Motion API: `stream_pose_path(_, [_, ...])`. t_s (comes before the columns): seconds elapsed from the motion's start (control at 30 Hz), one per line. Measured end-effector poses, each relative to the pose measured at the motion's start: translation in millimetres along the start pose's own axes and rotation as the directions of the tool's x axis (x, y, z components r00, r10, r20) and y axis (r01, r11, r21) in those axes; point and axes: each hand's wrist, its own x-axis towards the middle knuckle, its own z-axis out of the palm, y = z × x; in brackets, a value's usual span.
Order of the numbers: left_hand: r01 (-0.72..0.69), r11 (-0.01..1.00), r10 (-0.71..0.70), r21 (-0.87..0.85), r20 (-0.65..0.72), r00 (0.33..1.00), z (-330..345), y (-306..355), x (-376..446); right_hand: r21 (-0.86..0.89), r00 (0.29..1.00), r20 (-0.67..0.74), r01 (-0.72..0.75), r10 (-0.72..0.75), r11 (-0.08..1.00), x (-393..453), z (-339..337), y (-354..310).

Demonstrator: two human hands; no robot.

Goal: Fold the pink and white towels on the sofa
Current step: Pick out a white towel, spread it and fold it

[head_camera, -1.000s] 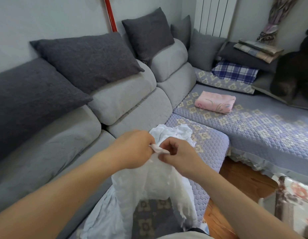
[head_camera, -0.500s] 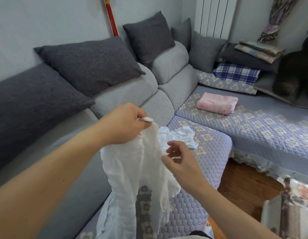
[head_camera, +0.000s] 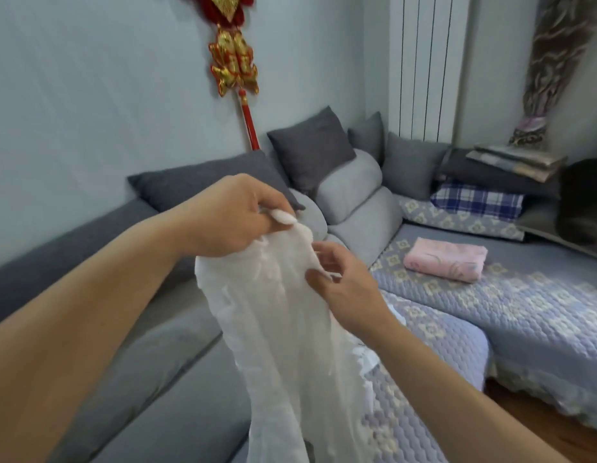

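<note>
The thin white towel [head_camera: 290, 335] hangs in a long bunched drape in front of me. My left hand [head_camera: 230, 215] pinches its top edge and holds it up high. Just right of that grip, my right hand [head_camera: 340, 282] touches the cloth with its fingers spread and curled; I cannot make out a firm hold. The pink towel [head_camera: 445, 264] lies folded flat on the blue quilted cover of the sofa [head_camera: 541, 312], further right and well beyond both hands.
Dark grey cushions [head_camera: 310, 150] line the sofa back along the wall. A blue plaid pillow [head_camera: 477, 198] and stacked folded cloths [head_camera: 514, 162] sit at the far right corner. A red and gold ornament [head_camera: 233, 61] hangs on the wall. Wooden floor [head_camera: 551, 426] shows lower right.
My left hand has lifted the white towel higher, clear of the sofa seat. My right hand let go of the edge, then rose back up to the cloth near the top.
</note>
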Motion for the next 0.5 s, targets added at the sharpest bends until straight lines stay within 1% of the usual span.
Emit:
stream_pose_path(0.03, [-0.004, 1.0, 0.004, -0.006, -0.011, 1.0, -6, -3, -4, -0.005, 1.0, 0.014, 0.023, -0.023, 1.0, 4, -6, -4])
stream_pose_path(0.07, [0.0, 1.0, -0.001, -0.024, -0.032, 0.999, -9, -6, -8, -0.031, 0.999, -0.003, 0.054, -0.055, 0.998, 3, -9, -5])
stream_pose_path(0.1, [0.01, 0.998, -0.013, -0.055, -0.061, 0.998, -10, -10, -12, -0.092, 0.993, -0.059, 0.098, -0.104, 0.991, 0, -10, -4])
stream_pose_path(0.13, [0.024, 0.995, -0.033, -0.092, -0.09, 0.995, -10, -13, -15, -0.189, 0.974, -0.137, 0.153, -0.181, 0.97, -6, -9, -1])
stream_pose_path(0.17, [0.042, 0.992, -0.056, -0.12, -0.115, 0.992, -7, -15, -18, -0.315, 0.94, -0.198, 0.208, -0.278, 0.926, -14, -6, 4])
stream_pose_path(0.2, [0.06, 0.989, -0.077, -0.134, -0.131, 0.988, -4, -17, -21, -0.433, 0.899, -0.222, 0.257, -0.378, 0.864, -22, -1, 9])
stream_pose_path(0.23, [0.079, 0.988, -0.097, -0.137, -0.135, 0.986, 1, -19, -24, -0.515, 0.86, -0.217, 0.301, -0.462, 0.803, -32, 5, 15])
stream_pose_path(0.27, [0.099, 0.985, -0.118, -0.138, -0.131, 0.984, 6, -20, -25, -0.548, 0.829, -0.2, 0.348, -0.523, 0.761, -42, 12, 20])
stream_pose_path(0.33, [0.14, 0.978, -0.159, -0.156, -0.117, 0.98, 16, -23, -28, -0.513, 0.789, -0.171, 0.44, -0.59, 0.737, -61, 27, 26])
stream_pose_path(0.4, [0.166, 0.97, -0.187, -0.177, -0.112, 0.976, 26, -23, -29, -0.425, 0.787, -0.148, 0.495, -0.598, 0.757, -80, 44, 26])
stream_pose_path(0.43, [0.169, 0.97, -0.189, -0.174, -0.111, 0.976, 29, -23, -30, -0.393, 0.805, -0.14, 0.489, -0.577, 0.779, -87, 50, 26])
stream_pose_path(0.5, [0.17, 0.97, -0.19, -0.172, -0.109, 0.976, 36, -22, -31, -0.347, 0.884, -0.108, 0.396, -0.455, 0.85, -96, 59, 28])
